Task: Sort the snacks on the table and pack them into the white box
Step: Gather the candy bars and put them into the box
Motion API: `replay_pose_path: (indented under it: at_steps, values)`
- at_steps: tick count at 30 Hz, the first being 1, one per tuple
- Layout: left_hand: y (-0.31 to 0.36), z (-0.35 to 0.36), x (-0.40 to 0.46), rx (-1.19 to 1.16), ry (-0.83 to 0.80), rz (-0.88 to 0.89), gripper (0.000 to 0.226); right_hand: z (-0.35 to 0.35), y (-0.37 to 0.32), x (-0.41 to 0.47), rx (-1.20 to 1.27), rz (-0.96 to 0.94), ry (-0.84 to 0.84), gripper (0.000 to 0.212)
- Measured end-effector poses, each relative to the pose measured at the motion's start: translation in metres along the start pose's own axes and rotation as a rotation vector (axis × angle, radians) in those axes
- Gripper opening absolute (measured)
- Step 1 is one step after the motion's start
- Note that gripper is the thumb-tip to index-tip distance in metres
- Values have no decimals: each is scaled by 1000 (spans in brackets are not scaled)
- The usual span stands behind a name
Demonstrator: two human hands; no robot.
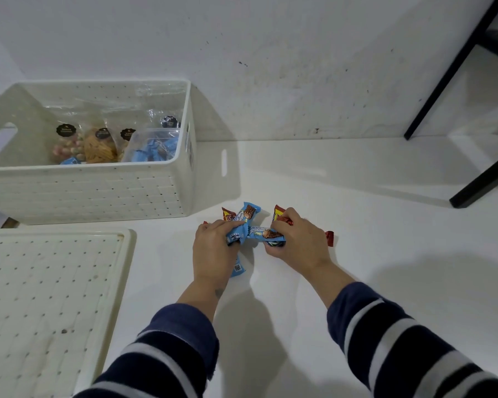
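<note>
A small pile of snack bars lies on the white table right of the white box. My left hand is shut on blue-wrapped bars, one poking out below the palm. My right hand grips another blue bar together with red-wrapped bars; a red wrapper end sticks out on its right. Inside the box stand clear bags of sweets and crisps and a clear bag of blue bars.
The box's white perforated lid lies flat at the lower left, in front of the box. Black metal legs stand at the right against the scuffed white wall. Bare tabletop stretches to the right of the hands.
</note>
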State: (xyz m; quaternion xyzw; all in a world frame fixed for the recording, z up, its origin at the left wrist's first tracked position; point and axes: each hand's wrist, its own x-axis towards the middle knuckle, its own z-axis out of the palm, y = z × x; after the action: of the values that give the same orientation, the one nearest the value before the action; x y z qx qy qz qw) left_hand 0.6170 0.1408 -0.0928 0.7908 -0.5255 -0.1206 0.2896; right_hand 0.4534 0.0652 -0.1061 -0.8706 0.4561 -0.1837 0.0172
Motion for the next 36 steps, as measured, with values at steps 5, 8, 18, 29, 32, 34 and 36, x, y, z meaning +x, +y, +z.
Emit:
replay_pose_path:
  at_steps: [5,8,18,29,32,34,36]
  values:
    - [8,-11,-2,-22,35,-8,44,-17,-3,2,42,21,21,30]
    - [12,-16,-2,-26,45,-31,45,-26,-4,4,60,161,-26,33]
    - [3,-7,-12,-55,45,-125,42,-13,-31,18,44,501,-299,42]
    - [11,-13,-21,-79,54,-141,42,-29,-19,8,-61,520,-358,39]
    - [20,-24,-25,-79,66,-126,41,-46,-20,5,-72,506,-356,38]
    - [28,-37,-26,-88,82,-107,42,-64,-24,10,-52,500,-331,38]
    - [37,-53,-26,-95,113,-73,43,-87,-31,20,-16,484,-282,36]
